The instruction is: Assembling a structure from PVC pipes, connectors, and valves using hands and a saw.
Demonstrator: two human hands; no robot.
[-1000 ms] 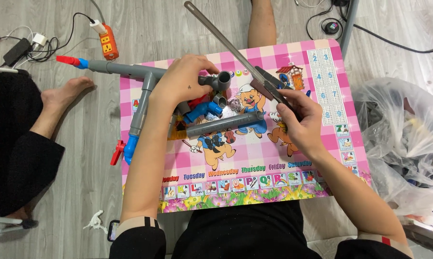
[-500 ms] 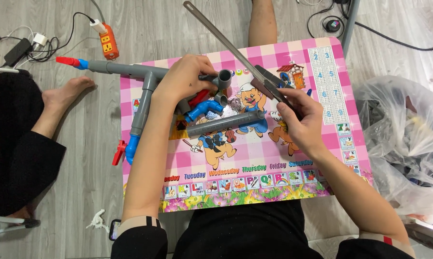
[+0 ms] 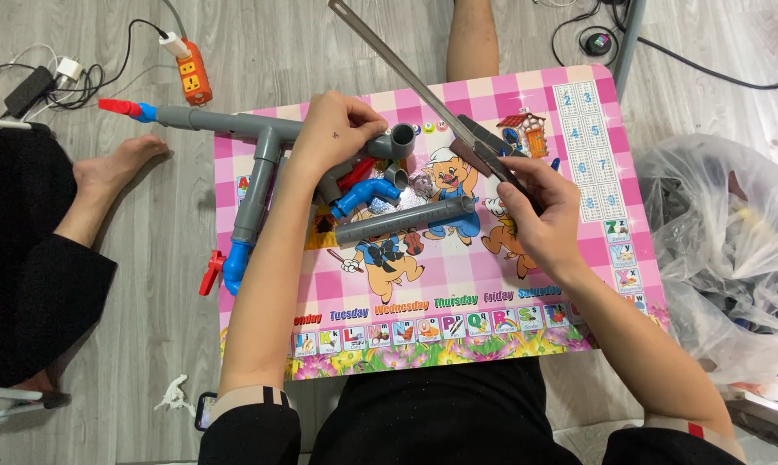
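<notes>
My left hand (image 3: 336,131) rests on a grey pipe assembly (image 3: 260,164) on the small pink table (image 3: 578,129), gripping it beside a grey elbow fitting (image 3: 401,139). My right hand (image 3: 540,211) is closed around the dark handle of a long hacksaw (image 3: 406,73) whose thin blade runs up and to the left over the table. A loose grey pipe (image 3: 404,220) lies between my hands. A blue elbow (image 3: 365,195) and a red piece (image 3: 354,174) lie under my left hand.
The pipe assembly ends in red and blue valves (image 3: 124,108) (image 3: 221,269). Another person's foot (image 3: 113,168) and dark sleeve (image 3: 36,293) are at the left. An orange power strip (image 3: 193,73) with cables lies far left. A clear plastic bag (image 3: 734,258) sits right.
My left hand has shifted slightly along the pipe assembly near the grey elbow fitting. My right hand and the saw have stayed about where they were.
</notes>
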